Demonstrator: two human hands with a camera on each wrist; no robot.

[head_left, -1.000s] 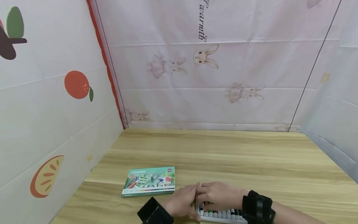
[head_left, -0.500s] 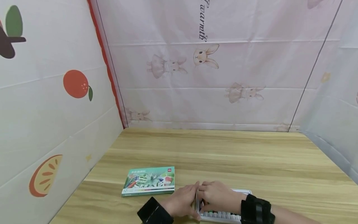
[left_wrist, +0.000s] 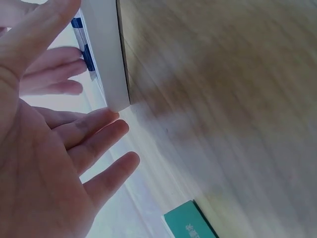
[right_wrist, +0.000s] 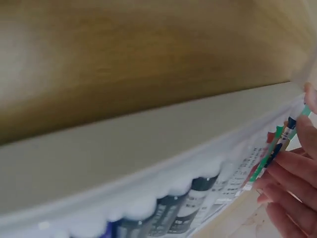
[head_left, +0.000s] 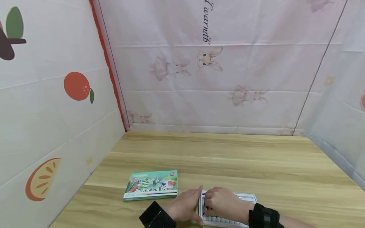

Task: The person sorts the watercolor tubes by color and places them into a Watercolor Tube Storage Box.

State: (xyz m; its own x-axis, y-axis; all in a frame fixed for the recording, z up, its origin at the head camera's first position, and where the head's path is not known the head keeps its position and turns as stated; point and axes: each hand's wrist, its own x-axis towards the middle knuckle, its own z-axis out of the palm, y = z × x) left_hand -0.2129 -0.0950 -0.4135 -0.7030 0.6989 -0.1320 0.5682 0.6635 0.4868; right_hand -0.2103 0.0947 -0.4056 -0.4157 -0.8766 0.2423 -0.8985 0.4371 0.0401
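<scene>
A white tray [head_left: 247, 198] with a row of paint tubes [right_wrist: 176, 210] lies at the table's front. My left hand [head_left: 186, 205] spans the tray's left end, thumb near its front corner. In the left wrist view, its fairly straight fingers touch the white side wall [left_wrist: 106, 54] and corner. My right hand [head_left: 223, 204] reaches into the tray's left part with bent fingers. In the right wrist view, its fingertips [right_wrist: 280, 158] pinch a tube with dark blue bands [right_wrist: 283, 141], beside green and red-capped tubes. My right hand partly hides the tray.
A teal paint box [head_left: 151, 185] with a printed garden picture lies flat to the left, beyond my left hand. Wood-grain tabletop [head_left: 216, 152] stretches behind the tray. Printed cloth walls [head_left: 182, 107] stand at the back and both sides.
My right hand stays at the tray's left end, with its wrist slightly lower, and more of the tray's far edge shows. My left hand and the teal box hold their places.
</scene>
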